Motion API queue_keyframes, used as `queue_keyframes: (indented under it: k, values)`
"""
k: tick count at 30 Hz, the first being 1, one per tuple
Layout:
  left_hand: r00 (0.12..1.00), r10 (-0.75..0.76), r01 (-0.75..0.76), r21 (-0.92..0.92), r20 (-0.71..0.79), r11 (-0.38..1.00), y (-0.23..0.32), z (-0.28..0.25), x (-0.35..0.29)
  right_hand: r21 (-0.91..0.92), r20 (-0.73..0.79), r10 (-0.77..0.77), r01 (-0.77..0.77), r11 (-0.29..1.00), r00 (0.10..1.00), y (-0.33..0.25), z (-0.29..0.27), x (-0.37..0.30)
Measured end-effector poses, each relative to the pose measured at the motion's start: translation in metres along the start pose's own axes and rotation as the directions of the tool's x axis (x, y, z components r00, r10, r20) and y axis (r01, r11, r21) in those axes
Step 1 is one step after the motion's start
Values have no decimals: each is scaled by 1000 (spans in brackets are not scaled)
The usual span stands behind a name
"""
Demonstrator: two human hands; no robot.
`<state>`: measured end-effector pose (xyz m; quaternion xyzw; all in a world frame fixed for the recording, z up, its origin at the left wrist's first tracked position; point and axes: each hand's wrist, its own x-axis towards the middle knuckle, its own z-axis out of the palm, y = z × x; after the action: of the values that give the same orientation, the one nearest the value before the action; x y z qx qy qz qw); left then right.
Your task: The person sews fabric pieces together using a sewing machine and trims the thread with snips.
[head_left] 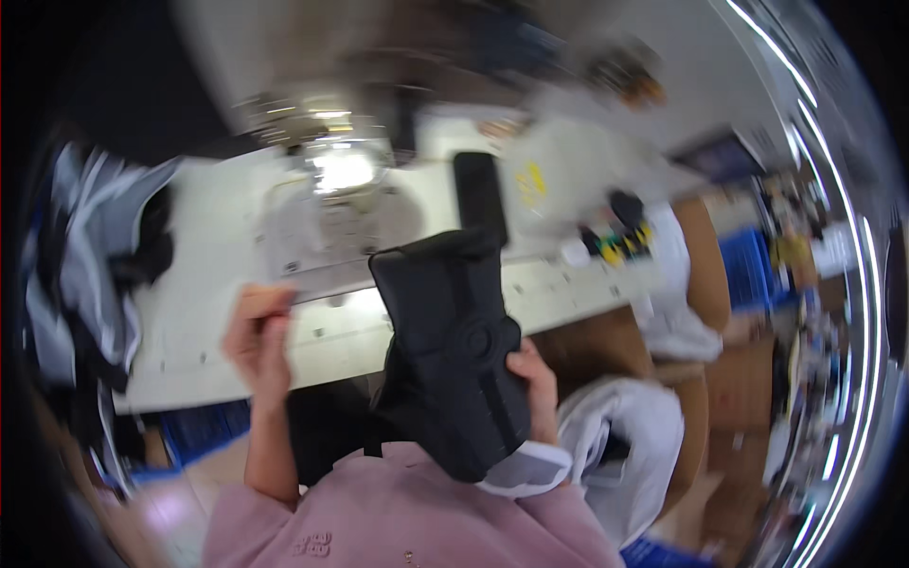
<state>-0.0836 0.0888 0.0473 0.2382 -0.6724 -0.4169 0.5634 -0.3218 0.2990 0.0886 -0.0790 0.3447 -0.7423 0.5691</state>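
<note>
My right hand [536, 375] is closed on the edge of a black padded fabric piece [447, 331], held upright in front of my chest. A raised round disc and a dark band show on its face. A black strap [480, 194] sticks up beyond its top edge, and a white and grey flap [527, 467] hangs at its lower end. My left hand [259, 333] is raised over the near edge of the table, apart from the piece. Its fingers are curled together and slightly blurred; anything between them is too small to make out. Beyond it stands a sewing machine [333, 194] with a bright lamp.
A white work table [204, 312] spans the front. Grey and black fabric pieces [95, 256] hang at its left. Small thread spools [615, 244] stand at its right, near brown cardboard boxes [606, 346] and white-grey pieces [620, 426]. A blue crate [746, 272] is farther right.
</note>
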Motion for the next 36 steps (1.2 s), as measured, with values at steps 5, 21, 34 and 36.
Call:
queue_keyframes:
  k: [5,21,34,36]
  values:
    - [977,-164,205,386,-137,900,-58,-57,24,-661,-392,-773,433,614,498,-85,-55,-123]
    - [988,150,-100,884,34,457,-26,-95,36,-507,-401,-861,-859,-75,312,20,-303,-179]
    - [880,363,209,935,-307,286,30,-225,70,-920,390,-528,301,-250,755,18,6,49]
    - [863,387,205,925,-324,319,11,-252,90,-922,385,-493,352,-163,780,31,15,51]
